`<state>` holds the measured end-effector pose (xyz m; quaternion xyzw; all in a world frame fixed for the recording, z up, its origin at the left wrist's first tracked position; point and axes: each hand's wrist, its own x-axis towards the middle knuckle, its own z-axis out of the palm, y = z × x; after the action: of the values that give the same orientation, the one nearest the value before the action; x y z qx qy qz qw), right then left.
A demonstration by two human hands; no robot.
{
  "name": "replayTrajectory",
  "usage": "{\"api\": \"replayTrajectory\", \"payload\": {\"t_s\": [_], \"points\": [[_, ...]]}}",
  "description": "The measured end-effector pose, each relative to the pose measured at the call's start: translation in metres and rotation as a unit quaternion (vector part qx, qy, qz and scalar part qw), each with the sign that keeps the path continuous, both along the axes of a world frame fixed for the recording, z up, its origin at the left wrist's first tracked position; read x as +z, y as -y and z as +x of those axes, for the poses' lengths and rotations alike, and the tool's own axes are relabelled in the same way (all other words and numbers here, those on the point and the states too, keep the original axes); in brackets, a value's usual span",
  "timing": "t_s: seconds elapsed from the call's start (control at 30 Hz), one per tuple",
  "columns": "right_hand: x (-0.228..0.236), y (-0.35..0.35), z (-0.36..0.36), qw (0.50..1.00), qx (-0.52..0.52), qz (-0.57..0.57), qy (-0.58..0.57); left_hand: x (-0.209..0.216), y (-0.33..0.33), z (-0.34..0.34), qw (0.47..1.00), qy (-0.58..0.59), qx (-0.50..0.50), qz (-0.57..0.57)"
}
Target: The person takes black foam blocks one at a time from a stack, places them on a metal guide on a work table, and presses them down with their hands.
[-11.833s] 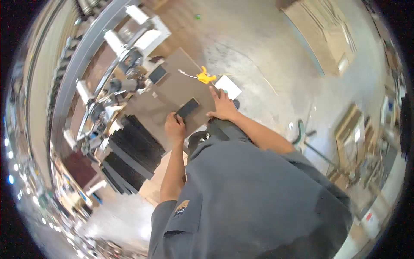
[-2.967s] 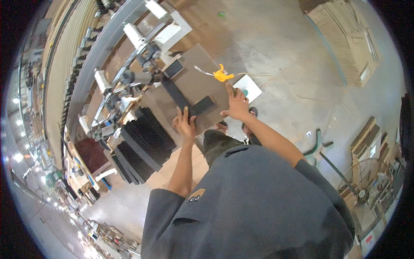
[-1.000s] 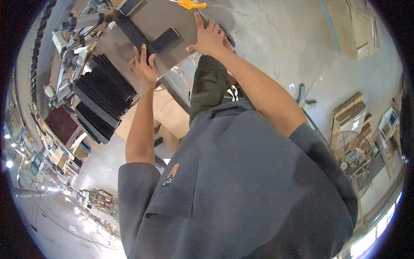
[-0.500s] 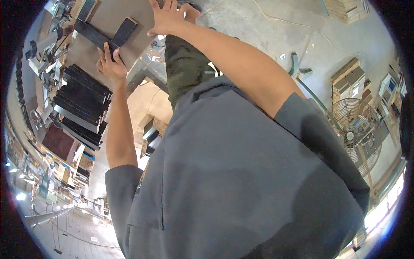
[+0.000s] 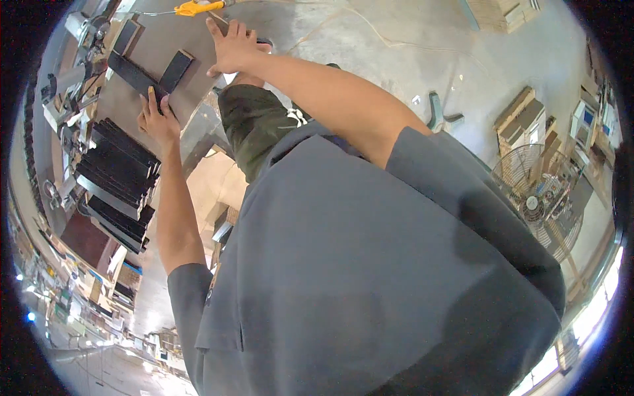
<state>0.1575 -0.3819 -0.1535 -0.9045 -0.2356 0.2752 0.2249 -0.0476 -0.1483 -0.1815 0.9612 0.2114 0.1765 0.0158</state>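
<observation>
My left hand (image 5: 159, 121) is at the near end of a long black board (image 5: 135, 71) lying on a brown worktable (image 5: 150, 41). Its fingers are stretched out, with the fingertips touching the board's end. Beside that end, a shorter black board (image 5: 177, 70) lies at an angle to the long one. Another short black piece (image 5: 127, 36) meets the far end. My right hand (image 5: 232, 50) is spread over the table's right edge, fingers apart, and I see nothing in it. Whether its fingertips touch the table is unclear.
Stacked black boards (image 5: 115, 162) stand left of my left forearm. A yellow tool (image 5: 198, 8) with a thin metal tip lies at the table's far side. Clamp-like metal machinery (image 5: 66, 86) lines the left. A caged fan (image 5: 533, 201) and stacked wood pieces (image 5: 525, 122) stand to the right.
The view has shifted, bringing the yellow tool into sight at the top. Both hands appear slightly lower and further left; the boards keep their arrangement.
</observation>
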Motion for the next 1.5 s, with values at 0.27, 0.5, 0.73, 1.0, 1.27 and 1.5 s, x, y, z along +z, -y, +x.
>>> {"api": "replayTrajectory", "payload": {"t_s": [0.27, 0.5, 0.73, 1.0, 1.27, 1.5], "points": [[-0.010, 0.000, 0.001, 1.000, -0.003, 0.001, 0.020, 0.001, -0.001, 0.005, 1.000, 0.005, -0.011, -0.021], [-0.014, -0.001, -0.002, 0.999, -0.002, 0.018, 0.032, 0.001, 0.000, 0.003, 1.000, -0.001, 0.006, -0.018], [0.019, 0.007, 0.005, 1.000, 0.015, -0.008, -0.011, 0.008, 0.006, 0.003, 1.000, 0.002, 0.004, -0.010], [0.033, 0.003, 0.015, 0.996, 0.029, -0.016, -0.082, 0.001, -0.001, 0.001, 0.999, 0.015, -0.005, -0.031], [-0.016, -0.004, -0.002, 1.000, -0.009, 0.013, 0.022, -0.002, 0.001, 0.009, 0.999, 0.019, -0.014, -0.023], [0.035, 0.010, 0.015, 0.997, 0.015, 0.011, -0.068, 0.003, 0.003, 0.007, 1.000, 0.010, -0.013, -0.006]]}}
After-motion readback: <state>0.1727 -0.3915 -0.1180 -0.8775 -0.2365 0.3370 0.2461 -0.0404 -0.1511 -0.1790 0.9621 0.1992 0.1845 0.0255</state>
